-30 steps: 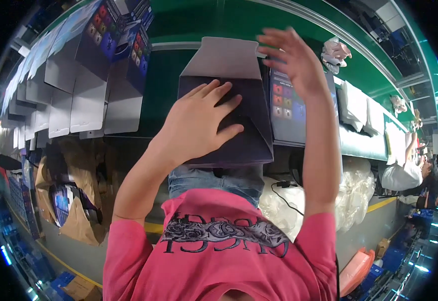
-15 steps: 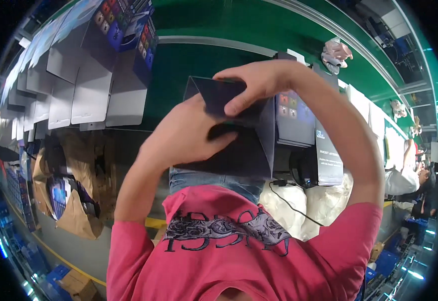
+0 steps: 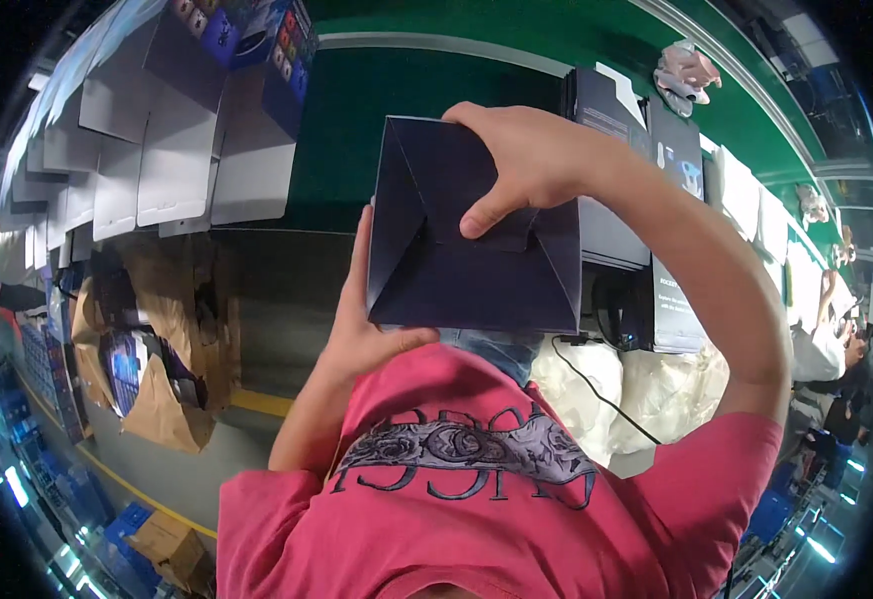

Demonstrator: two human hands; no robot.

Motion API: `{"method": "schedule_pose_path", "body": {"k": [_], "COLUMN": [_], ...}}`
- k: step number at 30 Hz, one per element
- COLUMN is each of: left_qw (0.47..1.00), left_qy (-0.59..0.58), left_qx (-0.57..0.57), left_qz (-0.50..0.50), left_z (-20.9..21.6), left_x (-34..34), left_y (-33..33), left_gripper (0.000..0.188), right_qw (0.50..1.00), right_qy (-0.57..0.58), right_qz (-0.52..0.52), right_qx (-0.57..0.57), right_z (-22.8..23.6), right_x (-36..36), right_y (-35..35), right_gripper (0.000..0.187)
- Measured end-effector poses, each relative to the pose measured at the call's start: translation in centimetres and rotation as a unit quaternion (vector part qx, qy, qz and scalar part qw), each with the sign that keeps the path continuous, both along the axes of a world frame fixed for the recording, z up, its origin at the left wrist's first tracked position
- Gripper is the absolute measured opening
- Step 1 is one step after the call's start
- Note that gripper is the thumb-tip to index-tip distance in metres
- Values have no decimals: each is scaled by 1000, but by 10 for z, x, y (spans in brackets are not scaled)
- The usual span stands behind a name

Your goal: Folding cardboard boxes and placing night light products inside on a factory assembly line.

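A dark cardboard box is held in front of my body, with its folded bottom flaps facing up. Creases run slantwise from its corners toward the middle. My left hand grips the box at its near left corner, the fingers along the left side and the thumb by the near edge. From the far right, my right hand holds the far wall, its thumb pressing on the flaps near the centre. Some fingers of both hands are hidden behind the box.
Several open boxes with white flaps stand at the left on the green bench. Dark flat boxes are stacked to the right, near a crumpled pinkish bag. Below lie a brown paper bag, white bags and a black cable.
My left hand has come out from the box's opening to its outer left side. The flaps now lie folded across the opening, and the box faces up more squarely.
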State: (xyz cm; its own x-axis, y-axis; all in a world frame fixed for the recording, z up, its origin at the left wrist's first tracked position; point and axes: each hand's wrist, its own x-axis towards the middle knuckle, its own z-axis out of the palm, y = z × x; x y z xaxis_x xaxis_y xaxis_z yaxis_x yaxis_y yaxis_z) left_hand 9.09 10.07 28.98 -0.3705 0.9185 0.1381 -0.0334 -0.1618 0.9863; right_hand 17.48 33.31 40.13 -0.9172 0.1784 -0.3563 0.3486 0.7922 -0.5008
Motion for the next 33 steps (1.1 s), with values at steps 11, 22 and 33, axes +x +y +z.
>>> {"method": "schedule_pose_path", "body": {"k": [11, 22, 33], "left_qw": [1000, 999, 980], "left_qy": [-21, -35, -168], "left_qx": [8, -3, -12], "left_qz": [-5, -5, -108], "left_z": [0, 7, -16], "left_x": [4, 14, -10], "left_y": [1, 0, -3], "left_gripper": [125, 121, 107], "right_qw": [986, 990, 978], "right_qy": [41, 64, -87], "right_qz": [-15, 42, -173], "right_qx": [160, 122, -83], "right_z": [-19, -20, 4], "right_x": [-1, 1, 72], "right_y": [-17, -5, 41], "right_gripper": [83, 82, 73]}}
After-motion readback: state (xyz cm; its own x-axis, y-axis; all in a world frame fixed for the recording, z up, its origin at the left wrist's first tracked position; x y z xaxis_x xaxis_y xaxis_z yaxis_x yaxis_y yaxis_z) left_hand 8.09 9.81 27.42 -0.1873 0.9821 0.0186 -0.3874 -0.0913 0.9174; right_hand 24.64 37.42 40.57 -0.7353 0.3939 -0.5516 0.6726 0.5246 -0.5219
